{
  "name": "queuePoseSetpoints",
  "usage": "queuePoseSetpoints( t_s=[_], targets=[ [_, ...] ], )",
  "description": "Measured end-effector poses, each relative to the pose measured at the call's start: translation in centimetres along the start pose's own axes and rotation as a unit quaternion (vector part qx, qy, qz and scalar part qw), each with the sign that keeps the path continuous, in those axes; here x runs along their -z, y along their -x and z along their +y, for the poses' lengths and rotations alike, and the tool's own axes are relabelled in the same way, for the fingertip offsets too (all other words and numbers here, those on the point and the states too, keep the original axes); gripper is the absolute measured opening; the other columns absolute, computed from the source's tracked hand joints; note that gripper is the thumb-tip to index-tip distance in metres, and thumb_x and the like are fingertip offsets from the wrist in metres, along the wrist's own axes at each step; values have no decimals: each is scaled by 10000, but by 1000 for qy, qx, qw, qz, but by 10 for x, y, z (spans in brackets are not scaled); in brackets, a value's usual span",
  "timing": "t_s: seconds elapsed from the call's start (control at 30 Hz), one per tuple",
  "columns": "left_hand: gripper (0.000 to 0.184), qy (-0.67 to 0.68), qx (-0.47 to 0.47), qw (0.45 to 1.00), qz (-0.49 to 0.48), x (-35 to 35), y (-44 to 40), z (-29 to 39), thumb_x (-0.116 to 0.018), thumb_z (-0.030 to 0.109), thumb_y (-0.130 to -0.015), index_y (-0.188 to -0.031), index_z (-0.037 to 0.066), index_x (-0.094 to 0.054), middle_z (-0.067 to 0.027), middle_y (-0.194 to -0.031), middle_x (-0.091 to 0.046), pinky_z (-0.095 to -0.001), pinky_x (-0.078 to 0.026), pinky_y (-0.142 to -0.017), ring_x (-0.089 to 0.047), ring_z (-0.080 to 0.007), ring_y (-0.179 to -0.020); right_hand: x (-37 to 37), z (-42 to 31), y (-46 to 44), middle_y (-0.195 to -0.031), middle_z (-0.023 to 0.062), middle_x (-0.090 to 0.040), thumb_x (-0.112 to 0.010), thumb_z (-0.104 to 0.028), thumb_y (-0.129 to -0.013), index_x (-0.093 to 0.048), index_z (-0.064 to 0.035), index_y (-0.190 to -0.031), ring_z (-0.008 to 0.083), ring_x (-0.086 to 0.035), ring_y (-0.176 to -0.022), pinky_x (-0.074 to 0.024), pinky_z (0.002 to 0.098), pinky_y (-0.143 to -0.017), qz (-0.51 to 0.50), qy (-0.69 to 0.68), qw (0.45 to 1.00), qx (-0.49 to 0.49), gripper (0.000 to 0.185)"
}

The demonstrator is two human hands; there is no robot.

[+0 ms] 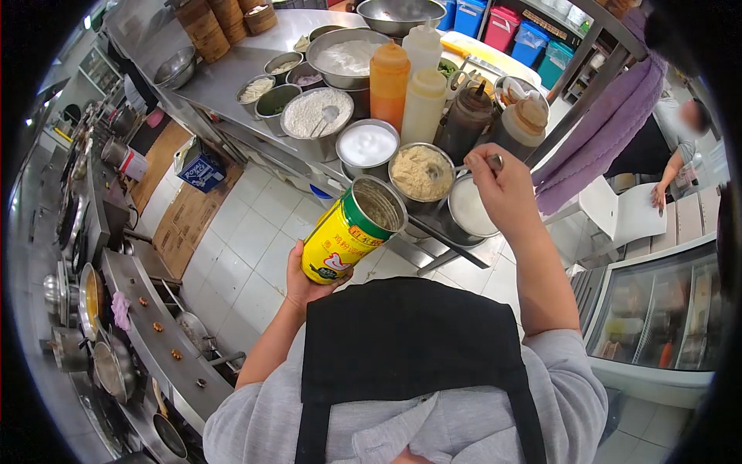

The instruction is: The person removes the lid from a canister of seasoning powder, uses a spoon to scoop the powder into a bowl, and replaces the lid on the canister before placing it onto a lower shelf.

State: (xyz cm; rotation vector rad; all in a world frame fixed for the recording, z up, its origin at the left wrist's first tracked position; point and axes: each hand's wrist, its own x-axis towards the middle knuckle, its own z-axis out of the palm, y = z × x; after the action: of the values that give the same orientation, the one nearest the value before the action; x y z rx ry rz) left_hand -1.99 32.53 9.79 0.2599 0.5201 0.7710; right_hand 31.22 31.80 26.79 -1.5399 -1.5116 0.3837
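My left hand (309,278) is wrapped round the lower part of a yellow and green tin (340,240), which is tilted with its open mouth toward the steel bowls. In my right hand (495,178) is the handle of a metal spoon (437,172), whose bowl rests in a steel container of pale yellow powder (416,174). Left of that container stands one of white powder (368,145), and another white-filled container (469,207) is below my right hand. A bowl of white flour-like powder (317,114) holds its own spoon.
Squeeze bottles (389,83) stand behind the powders on the steel counter (224,77). A purple towel (603,131) hangs at the right. Beyond it sits a person (672,143). Pans and a stove line (147,332) are at left, with a blue box (202,166) on the floor.
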Motion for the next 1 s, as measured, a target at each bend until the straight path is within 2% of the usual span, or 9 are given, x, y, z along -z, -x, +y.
queuePoseSetpoints(
  t_s=[0.23,0.33,0.43,0.5,0.53,0.63,0.7,0.77,1.0],
  targets=[
    [735,-16,2,999,-46,0,0,-4,-365,668,-893,-1348,101,-475,-205,-1302,-506,-449,-457,-874,-511,-337,-1134,9,10,11,-683,67,-580,-588,-116,-939,-620,22,-942,99,-489,-596,-405,261,-551,37,-47,998,-12,142],
    [743,-3,-3,1000,-1,0,1,-7,-371,674,-888,-1348,101,-476,-206,-1301,-507,-452,-456,-863,-515,-335,-1113,4,15,15,-698,35,-589,-583,-121,-950,-628,12,-954,76,-483,-593,-394,233,-540,49,-115,992,19,141],
    [823,0,9,999,-43,15,-2,-5,-361,738,-844,-1383,124,-459,-202,-1352,-475,-456,-410,-925,-483,-359,-1142,9,7,22,-692,20,-575,-575,-155,-964,-638,-6,-944,58,-502,-583,-401,200,-527,91,-249,964,-31,163],
    [826,22,24,992,-118,19,-3,-5,-358,740,-843,-1388,127,-453,-196,-1354,-477,-465,-407,-917,-482,-362,-1151,18,5,28,-673,28,-571,-559,-170,-971,-628,5,-927,69,-500,-556,-391,206,-508,40,-360,932,-37,193],
    [786,9,-1,1000,-8,-9,6,-7,-404,708,-855,-1371,116,-457,-196,-1296,-512,-430,-457,-799,-540,-332,-1019,18,0,33,-658,33,-569,-549,-169,-972,-622,10,-915,73,-491,-533,-377,213,-492,12,-405,913,-45,202],
    [774,1,-13,998,-54,-10,10,-6,-387,696,-867,-1382,122,-454,-190,-1314,-512,-465,-487,-825,-557,-352,-1068,18,-21,52,-693,39,-597,-566,-151,-961,-647,16,-916,75,-537,-587,-415,203,-532,-119,-339,931,-61,191],
    [759,-36,-25,999,-23,-20,17,-2,-346,664,-898,-1385,91,-451,-181,-1340,-511,-495,-501,-906,-557,-359,-1147,13,-33,58,-790,46,-634,-641,-72,-886,-670,-8,-968,117,-586,-656,-462,254,-560,-195,-264,944,27,108],
    [856,-207,-58,976,21,-24,19,2,-429,696,-829,-1507,189,-297,-135,-1490,-375,-542,-344,-1082,-418,-350,-1331,1,-36,50,-806,68,-628,-682,-40,-819,-674,-39,-978,194,-608,-657,-481,299,-562,-204,-151,927,275,159],
    [870,-145,-74,984,-69,-33,12,2,-525,639,-810,-1518,201,-272,-133,-1489,-375,-482,-366,-1086,-431,-320,-1326,-16,-43,58,-795,80,-613,-687,-49,-800,-672,-69,-953,260,-616,-683,-484,354,-560,-207,-51,914,345,155]
  ],
)
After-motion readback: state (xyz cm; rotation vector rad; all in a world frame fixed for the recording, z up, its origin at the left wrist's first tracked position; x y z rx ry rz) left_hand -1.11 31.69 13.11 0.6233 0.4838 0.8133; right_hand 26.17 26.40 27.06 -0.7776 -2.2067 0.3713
